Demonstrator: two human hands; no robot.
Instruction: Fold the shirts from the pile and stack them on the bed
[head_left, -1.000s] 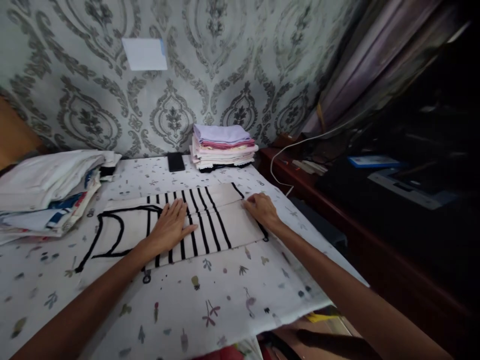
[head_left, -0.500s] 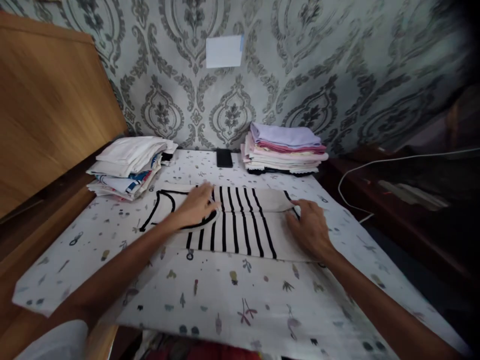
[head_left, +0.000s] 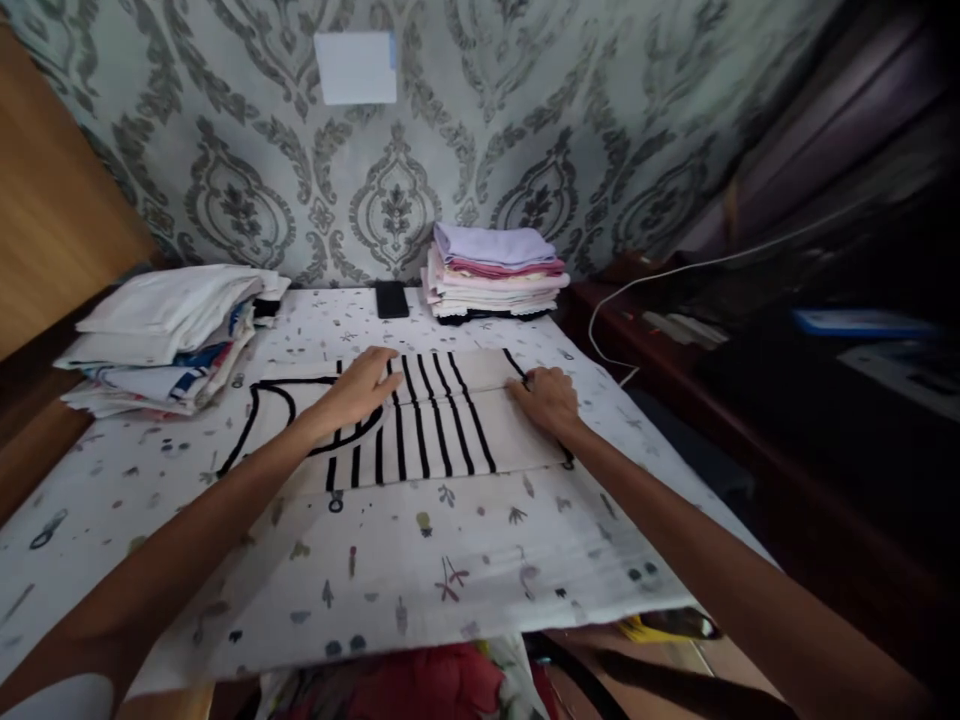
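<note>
A white shirt (head_left: 442, 430) with black stripes and black trim lies folded lengthwise on the patterned cloth. Its neckline end points left and its hem end right. My left hand (head_left: 360, 390) rests on the shirt near the neckline, fingers stretched out and thumb apart. At the hem end, my right hand (head_left: 549, 402) has its fingers bent around the fabric edge, with the thumb on the cloth of the shirt. The undersides of the right fingers are hidden.
Behind on the left is a stack of folded whitish clothes (head_left: 165, 310). A black phone (head_left: 391, 299) lies near the wall, beside a pink and lilac folded stack (head_left: 495, 270). A white cable (head_left: 675, 270) runs along the right. Red fabric (head_left: 427, 685) shows below the table edge.
The view has swung right, so things appear further left. My right hand has brought the hem corner down flat, and the shirt's right end lies smoother. My left hand stays near the neckline.
</note>
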